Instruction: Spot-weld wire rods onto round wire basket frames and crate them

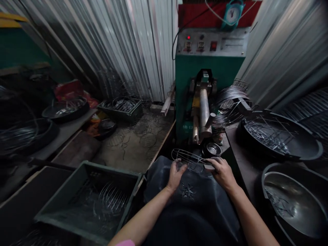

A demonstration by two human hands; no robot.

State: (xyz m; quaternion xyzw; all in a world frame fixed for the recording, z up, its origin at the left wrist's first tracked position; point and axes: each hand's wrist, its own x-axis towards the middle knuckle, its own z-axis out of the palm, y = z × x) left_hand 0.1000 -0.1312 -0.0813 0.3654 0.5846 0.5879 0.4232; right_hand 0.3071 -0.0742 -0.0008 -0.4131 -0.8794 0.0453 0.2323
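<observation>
Over my lap, both hands hold an oval wire frame (188, 155) of thin bent rods. My left hand (176, 174) grips its near left side between thumb and fingers. At the right end, my right hand (221, 171) is closed on the frame, with a small flat block (209, 167) under its fingers; whether that block is held too is unclear. A dark apron (194, 212) covers my lap, and a small pile of short wire pieces (188, 190) lies on it. Just beyond the frame stands a green welding-type machine (184, 92) with a thick metal cylinder (204, 109) pointing toward me.
A green crate (61, 225) with curved wire pieces stands at left. Right of me, a dark pan (307, 143) and a metal basin (302, 191) hold short wires. Coiled wire (228, 102) sits beside the machine. A small bowl (213, 149) lies below the cylinder.
</observation>
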